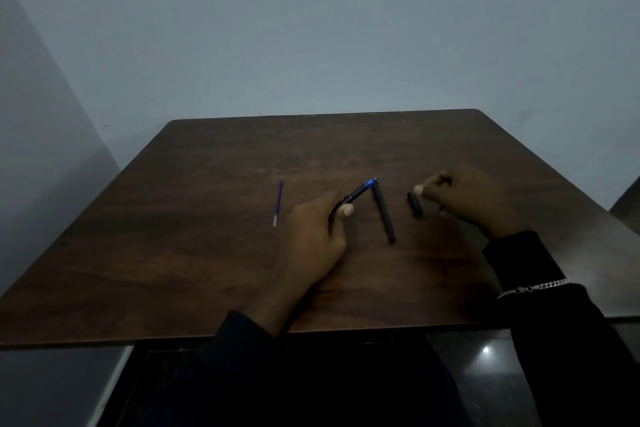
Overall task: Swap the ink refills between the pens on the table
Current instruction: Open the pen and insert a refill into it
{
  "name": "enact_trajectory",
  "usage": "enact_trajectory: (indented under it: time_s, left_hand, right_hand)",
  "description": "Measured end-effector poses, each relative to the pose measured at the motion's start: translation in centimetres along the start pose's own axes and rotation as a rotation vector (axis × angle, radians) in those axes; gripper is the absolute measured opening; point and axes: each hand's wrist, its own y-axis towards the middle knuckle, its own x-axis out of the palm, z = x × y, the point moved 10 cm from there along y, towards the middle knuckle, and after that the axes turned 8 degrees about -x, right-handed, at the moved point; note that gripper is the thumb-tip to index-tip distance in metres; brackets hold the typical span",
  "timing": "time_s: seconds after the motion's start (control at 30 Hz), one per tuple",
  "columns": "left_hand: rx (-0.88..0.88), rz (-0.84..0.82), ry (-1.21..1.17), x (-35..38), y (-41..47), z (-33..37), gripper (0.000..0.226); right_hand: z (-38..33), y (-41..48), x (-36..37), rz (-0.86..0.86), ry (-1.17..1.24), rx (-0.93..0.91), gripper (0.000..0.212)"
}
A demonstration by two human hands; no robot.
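Note:
My left hand (313, 239) grips a dark pen with a blue tip (360, 191), its point aimed up and to the right. Just right of it a second dark pen (383, 211) lies flat on the table, its top end almost meeting the blue tip. A loose blue ink refill (278, 202) lies on the wood to the left of my left hand. My right hand (467, 199) hovers at the right, fingers curled, its fingertips touching the upper end of a short dark pen cap (414, 204). Whether the cap is lifted or resting on the table is unclear.
The dark wooden table (207, 218) fills the view, with a grey wall behind it. A silver bracelet (533, 287) sits on my right wrist over a dark sleeve. The table's front edge runs just above my lap.

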Motion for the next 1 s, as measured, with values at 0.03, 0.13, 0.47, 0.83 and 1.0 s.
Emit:
enact_trajectory:
  time_s: [0.03, 0.13, 0.47, 0.83, 1.0]
  left_hand:
    - [0.001, -0.002, 0.003, 0.0, 0.0, 0.0, 0.026]
    - [-0.002, -0.014, 0.016, 0.2, 0.0, -0.1, 0.025]
    - [-0.019, -0.03, 0.011, 0.3, 0.1, -0.3, 0.023]
    - [-0.013, 0.01, 0.022, -0.1, 0.1, -0.1, 0.021]
    - [-0.017, 0.008, 0.026, -0.1, 0.0, -0.3, 0.023]
  right_hand:
    - [0.3, 0.2, 0.6, -0.049, -0.019, 0.04, 0.029]
    - [0.3, 0.9, 2.3, -0.154, -0.079, 0.097, 0.024]
    - [-1.5, 1.8, 2.5, -0.186, -0.263, 0.067, 0.015]
    - [-5.8, -1.2, 0.8, 0.189, 1.083, -0.201, 0.024]
    - [-6.5, -1.9, 1.8, 0.207, 1.088, -0.227, 0.023]
